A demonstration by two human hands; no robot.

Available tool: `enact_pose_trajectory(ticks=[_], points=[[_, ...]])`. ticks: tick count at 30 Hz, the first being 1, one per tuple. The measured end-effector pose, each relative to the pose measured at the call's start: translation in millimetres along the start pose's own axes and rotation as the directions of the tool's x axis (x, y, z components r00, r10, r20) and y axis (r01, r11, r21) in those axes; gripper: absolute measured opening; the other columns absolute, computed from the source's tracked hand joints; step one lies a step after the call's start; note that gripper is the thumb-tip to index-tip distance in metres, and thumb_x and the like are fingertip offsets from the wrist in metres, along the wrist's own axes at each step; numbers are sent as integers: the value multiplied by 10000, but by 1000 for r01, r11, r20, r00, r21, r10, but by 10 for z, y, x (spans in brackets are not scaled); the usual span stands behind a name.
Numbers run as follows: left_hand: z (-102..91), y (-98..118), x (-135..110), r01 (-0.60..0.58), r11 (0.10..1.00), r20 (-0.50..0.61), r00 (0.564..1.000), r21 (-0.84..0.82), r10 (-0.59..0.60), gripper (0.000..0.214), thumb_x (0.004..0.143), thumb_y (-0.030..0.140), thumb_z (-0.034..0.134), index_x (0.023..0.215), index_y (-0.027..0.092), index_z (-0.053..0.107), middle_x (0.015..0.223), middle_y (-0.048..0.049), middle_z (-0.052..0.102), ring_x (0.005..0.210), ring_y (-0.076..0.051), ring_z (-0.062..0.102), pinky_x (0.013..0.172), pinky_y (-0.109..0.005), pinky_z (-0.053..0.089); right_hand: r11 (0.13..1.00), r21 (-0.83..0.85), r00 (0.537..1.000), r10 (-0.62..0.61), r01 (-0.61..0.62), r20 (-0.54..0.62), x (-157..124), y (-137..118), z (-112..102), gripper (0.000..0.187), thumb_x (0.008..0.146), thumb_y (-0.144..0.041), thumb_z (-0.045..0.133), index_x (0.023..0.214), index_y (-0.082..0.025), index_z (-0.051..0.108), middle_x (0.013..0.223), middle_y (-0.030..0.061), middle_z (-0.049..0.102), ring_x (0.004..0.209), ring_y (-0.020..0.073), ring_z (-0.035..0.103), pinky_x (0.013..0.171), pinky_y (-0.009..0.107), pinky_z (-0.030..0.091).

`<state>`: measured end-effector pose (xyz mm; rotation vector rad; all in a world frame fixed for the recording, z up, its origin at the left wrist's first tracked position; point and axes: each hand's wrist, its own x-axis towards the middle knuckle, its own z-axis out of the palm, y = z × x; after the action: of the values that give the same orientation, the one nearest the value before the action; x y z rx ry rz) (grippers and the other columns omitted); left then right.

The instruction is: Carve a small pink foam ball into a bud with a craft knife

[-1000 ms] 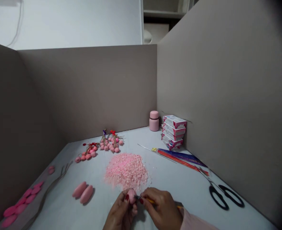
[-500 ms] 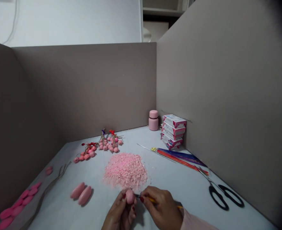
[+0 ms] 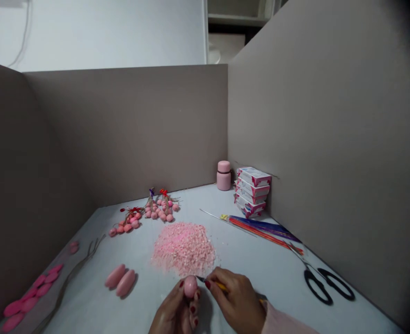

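Note:
My left hand is closed on a small pink ball, gripped between thumb and fingers at the front of the table. To its right, my right hand is wrapped round a thin craft knife with a yellow handle. The dark tip of the knife points left, close by the upper right of the ball; whether it touches I cannot tell. Just beyond both hands spreads a heap of pink shavings. Two smooth pink oval pieces lie left of my left hand.
Flat pink ovals and brown cords lie at left. Bunches of pink balls sit at the back. A pink jar, stacked boxes, coloured ribbons and black-handled scissors line the right partition.
The knife tip has shifted up slightly and away from the ball's right side. The ball has turned a little in my left hand. The view has moved slightly.

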<state>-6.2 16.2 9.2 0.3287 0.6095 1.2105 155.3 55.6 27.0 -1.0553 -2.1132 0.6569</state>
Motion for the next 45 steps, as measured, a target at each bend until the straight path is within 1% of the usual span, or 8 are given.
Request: enact_pose_trajectory(ticks=[6,12,18,25,30,36,41,45], points=[[40,16,-33,29,999,-22,999,-21,-30,157,667,239,757,678,120,654,557,-4,630,452,-75,549,451,-182,438,992,66,993,-110,107,41,-31,-51,22,244,907,-289,393,763,-205,571,688,-3,622,619,125,572,577,199,360],[128,34,-86,138,990,-6,990,-12,-138,130,724,227,708,657,129,653,576,-11,646,429,-71,562,441,-175,459,999,-36,1000,-14,14,10,-2,65,43,218,904,-259,407,737,-206,537,680,-8,613,619,131,576,576,211,344],[131,64,-79,-34,999,-146,989,-15,31,240,630,100,775,863,103,721,754,-97,760,630,-123,695,623,-170,553,1000,-20,999,-8,7,-47,-3,84,47,226,920,-274,388,759,-210,532,699,-2,607,639,137,579,595,210,357],[167,75,-91,-44,998,-260,964,33,51,52,695,83,714,745,79,729,776,-113,778,618,-138,712,571,-177,576,999,24,997,-37,38,-69,-15,39,8,231,919,-286,396,757,-207,542,678,-6,602,619,127,574,585,203,365],[158,53,-63,-112,993,-303,946,27,115,145,564,109,817,683,121,735,736,-57,770,667,-139,716,638,-168,576,992,44,993,-118,118,4,-31,18,0,212,902,-267,409,770,-204,564,690,1,618,614,125,575,574,198,374],[128,11,-19,-121,992,-235,964,23,123,270,504,169,852,746,175,731,698,-9,761,605,-103,692,566,-154,545,988,15,986,-157,157,46,-28,30,34,173,884,-237,424,797,-203,571,731,13,634,657,131,590,602,200,385],[119,1,-22,-75,996,-235,968,56,86,291,519,171,848,781,131,727,692,-21,745,667,-103,690,646,-152,529,983,-35,983,-179,180,26,-29,36,49,192,887,-241,409,791,-206,572,722,15,634,649,134,595,592,205,376],[121,-12,-18,-58,994,-142,987,93,71,284,518,193,850,758,120,715,633,-1,708,578,-81,667,595,-141,522,994,-84,998,-64,63,-13,6,67,21,198,886,-231,412,764,-207,567,707,6,632,643,136,596,596,207,369]])
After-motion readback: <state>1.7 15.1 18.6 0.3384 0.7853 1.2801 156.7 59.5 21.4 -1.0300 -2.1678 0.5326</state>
